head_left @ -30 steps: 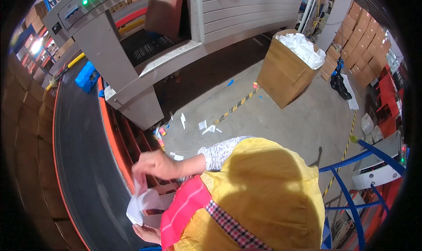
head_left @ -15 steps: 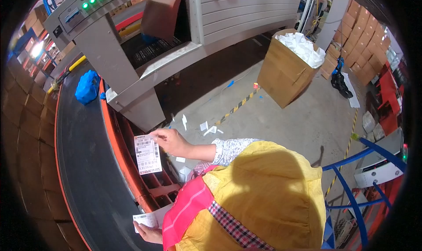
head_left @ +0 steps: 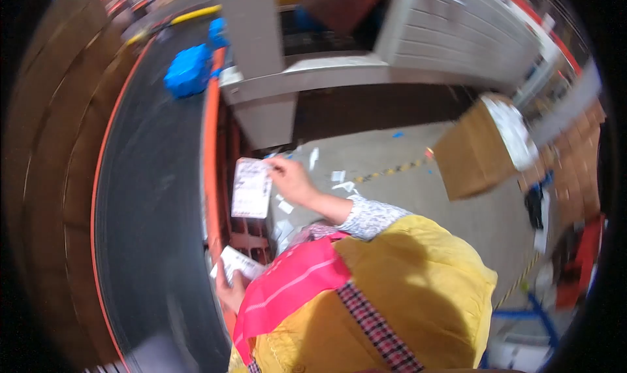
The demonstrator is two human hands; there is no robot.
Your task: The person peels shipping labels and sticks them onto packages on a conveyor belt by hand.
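My right hand [head_left: 295, 180] pinches the upper right corner of a printed shipping label [head_left: 251, 190], held up beside the orange conveyor edge. Motion blurs the print. Lower down, my left hand [head_left: 232, 289] is closed around more white printed labels [head_left: 240, 263], near the belt's edge and in front of the pink part of my yellow apron [head_left: 418, 268]. How many labels are in that hand I cannot tell. Farther along the black conveyor belt [head_left: 153, 196] lies a blue wrapped parcel [head_left: 189, 71], away from both hands.
A grey machine frame [head_left: 261, 115] stands ahead, with a brown carton [head_left: 343, 4] in its opening. On the floor, a tall cardboard box [head_left: 473, 154] holds white paper. Paper scraps [head_left: 337, 176] lie nearby. Stacked cartons [head_left: 52, 177] line the left side.
The view has turned, so the machine, box and belt appear farther right. Both hands still hold their labels; my left hand appears higher. A pale blurred shape has appeared low on the belt.
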